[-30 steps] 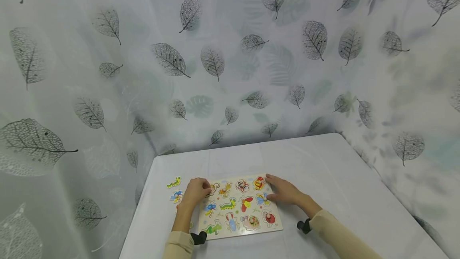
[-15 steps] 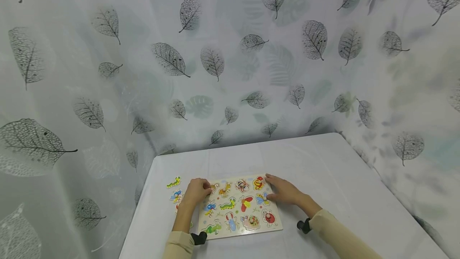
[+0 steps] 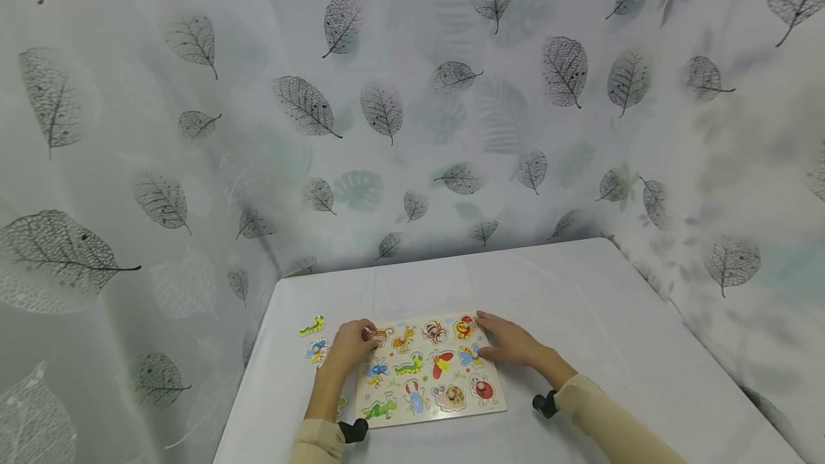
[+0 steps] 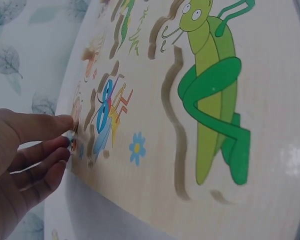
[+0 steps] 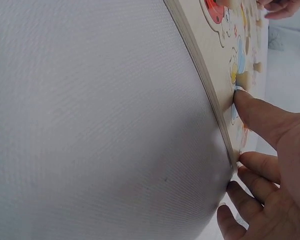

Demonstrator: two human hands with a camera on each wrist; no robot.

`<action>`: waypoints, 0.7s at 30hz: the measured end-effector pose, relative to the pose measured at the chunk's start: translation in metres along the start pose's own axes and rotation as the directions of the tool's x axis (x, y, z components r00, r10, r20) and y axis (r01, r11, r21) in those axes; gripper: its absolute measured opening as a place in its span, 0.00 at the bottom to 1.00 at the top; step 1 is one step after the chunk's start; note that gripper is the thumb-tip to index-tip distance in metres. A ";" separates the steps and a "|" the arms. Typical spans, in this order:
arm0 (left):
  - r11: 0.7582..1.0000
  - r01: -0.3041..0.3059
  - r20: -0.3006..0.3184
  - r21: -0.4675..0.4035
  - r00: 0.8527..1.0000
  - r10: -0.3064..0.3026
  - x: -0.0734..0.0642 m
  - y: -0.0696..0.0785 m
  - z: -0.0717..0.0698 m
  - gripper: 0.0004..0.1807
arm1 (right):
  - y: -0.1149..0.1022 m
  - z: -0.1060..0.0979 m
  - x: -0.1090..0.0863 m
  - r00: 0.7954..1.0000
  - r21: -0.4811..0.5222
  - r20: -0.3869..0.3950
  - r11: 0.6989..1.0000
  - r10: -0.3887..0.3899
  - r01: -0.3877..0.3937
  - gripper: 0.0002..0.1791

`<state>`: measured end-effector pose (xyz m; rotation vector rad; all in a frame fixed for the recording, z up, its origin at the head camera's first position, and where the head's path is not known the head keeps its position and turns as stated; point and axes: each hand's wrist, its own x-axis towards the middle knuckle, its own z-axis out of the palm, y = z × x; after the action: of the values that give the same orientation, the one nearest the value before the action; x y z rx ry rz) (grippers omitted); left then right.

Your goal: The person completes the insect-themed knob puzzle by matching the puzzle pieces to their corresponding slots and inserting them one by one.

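My left hand [image 3: 351, 342] is at the back left corner of a wooden insect peg puzzle board [image 3: 445, 416]. Its thumb and fingertips pinch a small puzzle piece, mostly hidden behind them, at the snail-like picture [image 3: 384, 336]. In the left wrist view that hand [image 4: 32, 155] reaches past the grasshopper picture [image 4: 210, 100]. My right hand [image 3: 512, 342] rests along the board's right side, fingers extended. In the right wrist view its thumb touches the face by the bee piece [image 5: 235, 67], and the other fingers lie at the edge.
Left of the board lie loose pieces: a green caterpillar [image 3: 312, 326] and a blue-winged insect [image 3: 316, 351], with others partly hidden by the left arm. Seated pieces with wooden knobs include a ladybug [image 3: 483, 391] and a spider [image 3: 435, 333]. A leaf-print curtain [image 3: 412, 127] surrounds the white table [image 3: 541, 285].
My left fingers and wrist have shifted slightly at the same corner, baring a little more of the picture there. The right hand and board stay in place.
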<state>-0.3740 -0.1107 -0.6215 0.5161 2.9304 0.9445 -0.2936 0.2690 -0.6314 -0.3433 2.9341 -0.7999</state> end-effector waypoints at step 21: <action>0.997 0.080 0.084 -0.011 0.993 -0.079 -0.074 -0.001 -0.040 0.09 | 0.001 -0.002 0.000 1.000 -0.017 0.001 1.000 -0.008 0.008 0.43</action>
<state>-0.3092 -0.1568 -0.5954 0.4244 2.8445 0.9111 -0.2940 0.2710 -0.6300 -0.3569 2.9419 -0.7757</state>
